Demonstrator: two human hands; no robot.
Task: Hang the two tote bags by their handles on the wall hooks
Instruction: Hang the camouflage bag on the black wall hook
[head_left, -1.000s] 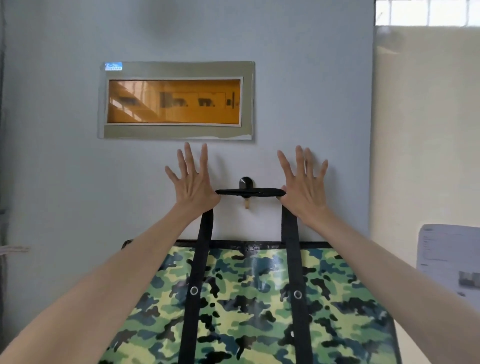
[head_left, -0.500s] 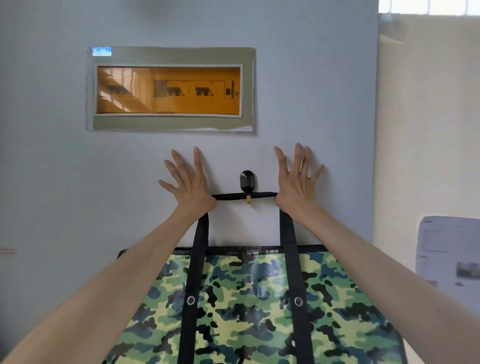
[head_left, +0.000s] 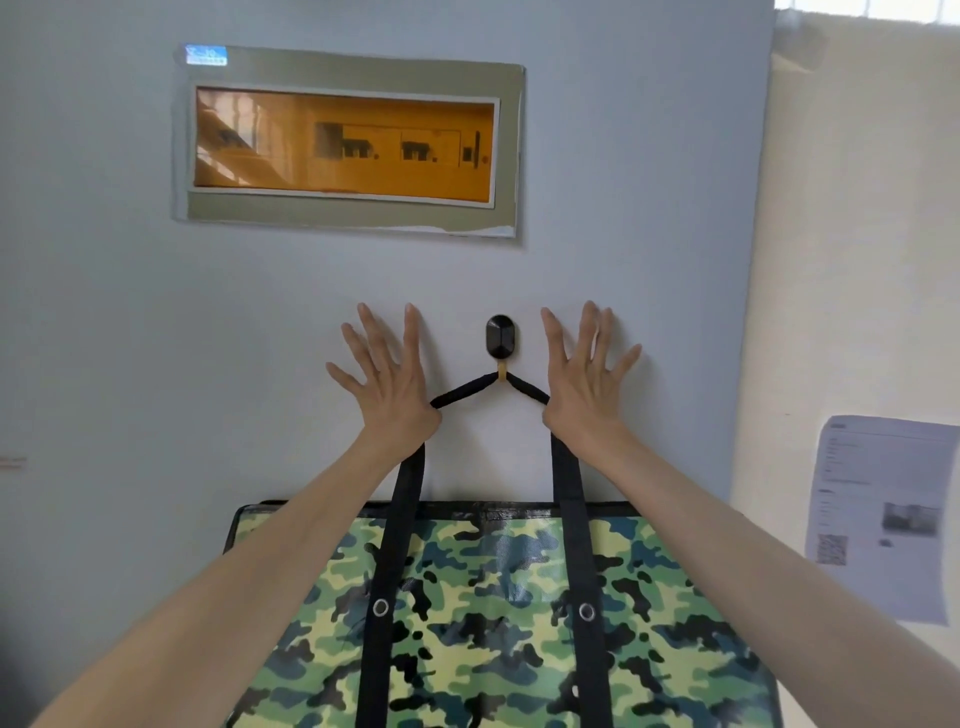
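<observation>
A camouflage tote bag (head_left: 498, 623) with black straps hangs flat against the pale blue wall. Its black handle (head_left: 462, 389) is looped over the small peg of a black wall hook (head_left: 500, 336) and drops from it in an inverted V. My left hand (head_left: 389, 379) is left of the hook and my right hand (head_left: 584, 379) is right of it, both with fingers spread against the wall. The handle bends round the thumb side of each hand, and the thumbs are hidden behind it. Only one bag is in view.
A framed panel with an orange window (head_left: 345, 143) is set in the wall above the hook. The blue wall ends at a corner on the right, where a cream wall carries a printed paper notice (head_left: 883, 514).
The handle, held taut and level in front of the hook before, now sits on the peg and sags into a V. Both hands have moved down a little.
</observation>
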